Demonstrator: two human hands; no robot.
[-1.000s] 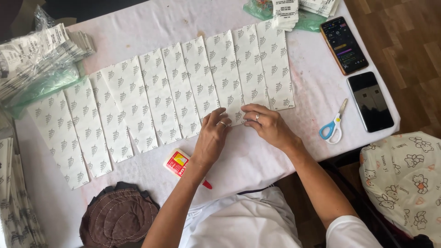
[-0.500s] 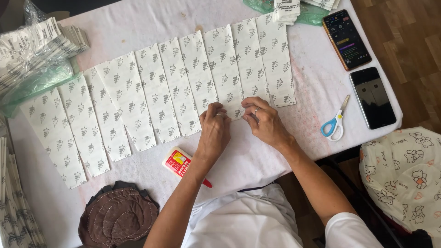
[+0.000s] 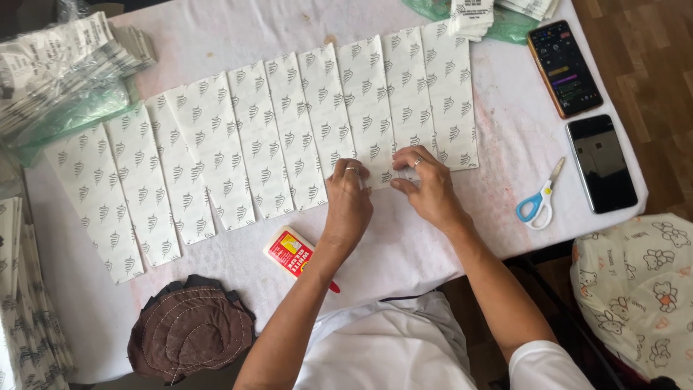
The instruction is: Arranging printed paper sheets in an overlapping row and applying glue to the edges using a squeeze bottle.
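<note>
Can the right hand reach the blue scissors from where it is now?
Probably yes: the right hand rests on the paper strips, and the blue scissors lie on bare cloth to its right, with nothing between them.

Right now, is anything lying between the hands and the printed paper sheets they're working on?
Nothing visible does. The left hand and right hand already rest on the lower edge of the patterned paper sheets. The glue bottle and scissors lie off to the sides.
</note>
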